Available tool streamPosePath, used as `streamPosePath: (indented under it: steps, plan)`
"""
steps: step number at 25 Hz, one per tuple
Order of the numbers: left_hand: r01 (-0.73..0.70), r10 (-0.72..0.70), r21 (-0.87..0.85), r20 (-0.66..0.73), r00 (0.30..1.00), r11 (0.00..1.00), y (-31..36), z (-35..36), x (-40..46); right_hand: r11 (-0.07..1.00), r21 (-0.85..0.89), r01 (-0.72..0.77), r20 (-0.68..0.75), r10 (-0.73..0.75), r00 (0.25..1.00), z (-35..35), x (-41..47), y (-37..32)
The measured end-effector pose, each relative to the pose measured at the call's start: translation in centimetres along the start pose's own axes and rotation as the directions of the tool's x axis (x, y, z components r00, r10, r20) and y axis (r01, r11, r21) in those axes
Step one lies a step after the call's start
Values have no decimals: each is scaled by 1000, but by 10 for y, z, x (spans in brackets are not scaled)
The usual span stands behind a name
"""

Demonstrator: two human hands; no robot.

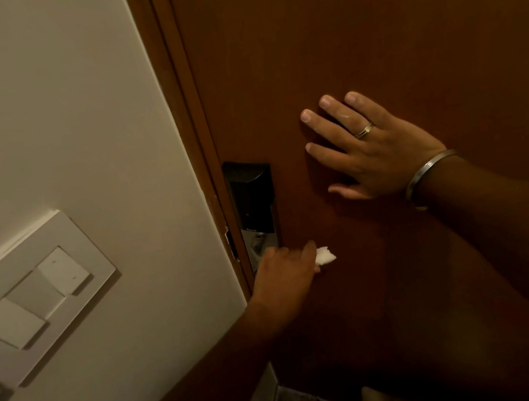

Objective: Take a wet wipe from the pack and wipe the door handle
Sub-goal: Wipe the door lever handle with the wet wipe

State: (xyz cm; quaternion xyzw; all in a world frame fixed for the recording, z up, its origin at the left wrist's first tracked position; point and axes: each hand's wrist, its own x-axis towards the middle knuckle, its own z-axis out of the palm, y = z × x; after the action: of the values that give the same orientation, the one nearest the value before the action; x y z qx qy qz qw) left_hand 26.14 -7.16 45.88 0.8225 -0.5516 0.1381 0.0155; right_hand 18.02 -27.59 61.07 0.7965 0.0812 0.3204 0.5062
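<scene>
The person stands close to a brown door (367, 28). The left hand (285, 275) is closed around the handle region just below the black lock plate (250, 195), with a white wipe (325, 255) bunched in the grip; only a small crumpled corner shows past the thumb side. The handle itself is hidden under that hand, so its shape cannot be told. The right hand (372, 148) lies flat and open on the door, fingers spread, well to the right of the lock plate and holding nothing. It wears a ring (364, 130), with a bangle (425, 171) at the wrist. A switch panel (29, 296) sits on the wall (51, 112) to the left. The pack is not in view.

Judgement: the wiping step is in hand. To do it well, the wipe should be spread wider in the palm, since a tight wad cleans only a narrow strip. The grip should travel the full length of the handle and turn round it to reach the underside and the back face. The flat right hand seems well placed to steady the door against the push. The lower lock plate beside the handle likely merits a pass too.
</scene>
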Motion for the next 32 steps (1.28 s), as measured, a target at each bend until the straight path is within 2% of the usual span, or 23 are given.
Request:
streamPosePath:
  steps: [2,5,9,12,13,16,17,20,25,28,30,32]
  plan:
    - [-81,82,33,-22,996,996,-22,-3,-15,1000,5,1,3,-1,1000,1,0,-1]
    - [-7,11,125,-29,1000,992,-54,-7,-32,1000,4,1,9,-1,1000,1,-1,0]
    - [-8,-6,143,94,996,990,-12,-1,-3,1000,-15,4,-3,-4,1000,0,0,-1]
    - [75,-79,68,67,995,995,8,5,17,1000,-30,5,-13,-5,1000,0,0,0]
    - [50,-52,51,51,997,997,4,7,13,999,-33,2,-14,-2,1000,0,0,1]
    - [-183,192,88,-105,976,979,-30,15,-17,1000,-25,1,-19,-1,1000,0,-1,0]
    - [-216,225,88,-114,968,972,-47,14,-24,1000,-23,-1,-22,1,1000,0,-1,0]
    - [-173,182,118,-71,981,978,-73,8,-26,1000,-12,-4,-23,4,1000,0,0,0]
    - [-108,109,-46,23,994,993,15,28,-2,1000,-8,-17,-27,17,999,-1,-1,1]
    - [-7,12,-109,48,999,994,18,31,3,1000,-7,-9,-32,9,999,-2,1,0]
    - [-37,43,-162,30,999,986,-7,20,-7,1000,-8,-2,-28,2,1000,-2,1,0]
    - [-143,141,-89,-33,989,986,-39,3,-21,1000,-15,-4,-23,4,1000,-2,1,0]
